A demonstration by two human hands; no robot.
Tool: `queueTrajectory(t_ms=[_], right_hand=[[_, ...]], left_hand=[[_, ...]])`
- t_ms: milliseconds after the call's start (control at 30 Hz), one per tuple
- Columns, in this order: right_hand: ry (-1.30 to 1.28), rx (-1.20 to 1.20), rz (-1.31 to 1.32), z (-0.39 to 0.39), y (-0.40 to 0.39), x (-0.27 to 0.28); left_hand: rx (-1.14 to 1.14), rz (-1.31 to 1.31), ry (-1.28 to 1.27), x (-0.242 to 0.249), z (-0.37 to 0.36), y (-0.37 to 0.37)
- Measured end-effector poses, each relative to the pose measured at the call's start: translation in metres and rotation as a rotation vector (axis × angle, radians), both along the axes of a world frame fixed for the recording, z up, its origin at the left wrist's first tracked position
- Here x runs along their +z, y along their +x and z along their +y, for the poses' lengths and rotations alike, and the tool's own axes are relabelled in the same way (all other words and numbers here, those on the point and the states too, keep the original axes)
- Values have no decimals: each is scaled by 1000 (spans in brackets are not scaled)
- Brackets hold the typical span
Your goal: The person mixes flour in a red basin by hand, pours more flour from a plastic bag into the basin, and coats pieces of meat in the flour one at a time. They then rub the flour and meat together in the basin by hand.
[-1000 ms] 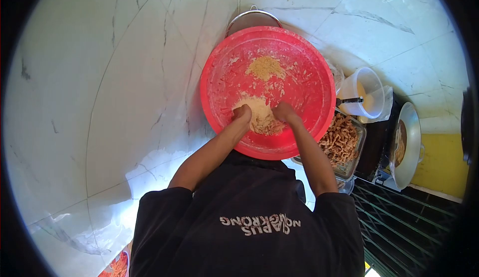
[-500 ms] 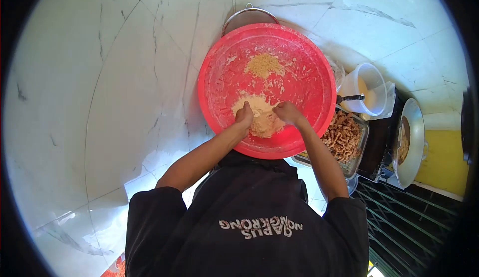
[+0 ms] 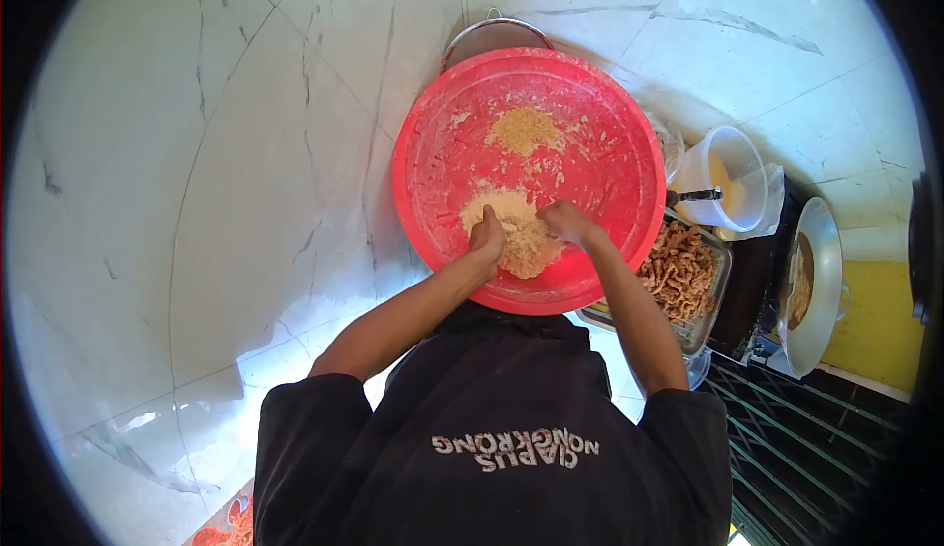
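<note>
A wide red plastic basin (image 3: 610, 177) holds a heap of pale flour (image 3: 506, 202) near its front side. Just below the heap is a lumpy flour-coated mound (image 3: 531, 251); what lies inside it is hidden. My left hand (image 3: 487, 235) is at the mound's left edge, thumb stretched out and the other fingers partly hidden by the flour. On the opposite side, my right hand (image 3: 566, 220) has its fingers curled down at the flour, and what they hold is hidden. A smaller patch of yellowish crumbs (image 3: 526, 130) lies toward the basin's far side.
Right of the basin is a glass tray of brown fried strips (image 3: 678, 271). Beyond it are a clear plastic tub (image 3: 723, 177) with yellowish contents, a dark handle across its rim, and a large metal pan (image 3: 816, 290). A round sieve-like rim (image 3: 497, 35) shows behind the basin.
My hands have shifted slightly within the flour. The mound between them looked pinkish before and now shows more pale flour over it. The whole view has shifted a little.
</note>
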State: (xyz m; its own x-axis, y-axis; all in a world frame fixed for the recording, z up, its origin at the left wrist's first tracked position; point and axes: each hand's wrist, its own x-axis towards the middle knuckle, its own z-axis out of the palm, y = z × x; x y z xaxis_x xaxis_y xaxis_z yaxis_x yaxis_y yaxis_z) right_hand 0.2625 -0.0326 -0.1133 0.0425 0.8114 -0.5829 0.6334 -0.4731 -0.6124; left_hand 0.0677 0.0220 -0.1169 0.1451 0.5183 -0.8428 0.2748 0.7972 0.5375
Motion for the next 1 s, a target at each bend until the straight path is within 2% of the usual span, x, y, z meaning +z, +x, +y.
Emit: queueTrajectory(t_ms=[33,67,133,200,233,267,300,333,433,533,600,667,700,733,767,833,933,1000], right_hand=[[44,103,-110,-1,13,-24],[71,114,-249,-2,21,-73],[8,-25,-271,-2,17,-78],[-171,-322,-24,1,-27,-3],[-224,-369,4,7,-43,15],[-281,-417,31,11,-57,28],[-337,-465,59,11,-64,33],[-269,-429,94,7,-59,21],[-139,-401,236,-2,-33,25],[-266,-127,75,1,-9,46],[-157,283,-151,3,-1,32],[-139,222,-169,2,-3,8],[-173,-45,-69,-3,-16,-7],[-207,-311,34,-5,-27,-14],[-239,-362,85,-3,-36,-13],[-299,-462,185,0,-50,-1],[-130,-603,302,-3,-45,43],[-248,-499,226,2,-33,63]], left_hand=[[-38,21,22,-1,5,-3],[-8,28,3,-9,10,-1],[54,37,-36,-43,15,5],[104,13,-67,-80,0,26],[127,-2,-84,-89,-6,35],[86,33,-88,-71,-12,38],[44,68,-90,-32,-17,41],[3,102,-89,-6,-19,43],[-90,128,-33,1,-21,27],[-119,60,5,-22,-9,5],[-69,28,-30,-40,-2,4],[-3,-19,-63,-77,-1,13],[37,-45,-78,-109,-6,25],[47,-30,-85,-118,-11,36],[58,-14,-93,-126,-17,47],[21,97,-86,-115,-21,65],[-67,117,-86,19,-13,40],[-192,54,-43,24,-5,18]])
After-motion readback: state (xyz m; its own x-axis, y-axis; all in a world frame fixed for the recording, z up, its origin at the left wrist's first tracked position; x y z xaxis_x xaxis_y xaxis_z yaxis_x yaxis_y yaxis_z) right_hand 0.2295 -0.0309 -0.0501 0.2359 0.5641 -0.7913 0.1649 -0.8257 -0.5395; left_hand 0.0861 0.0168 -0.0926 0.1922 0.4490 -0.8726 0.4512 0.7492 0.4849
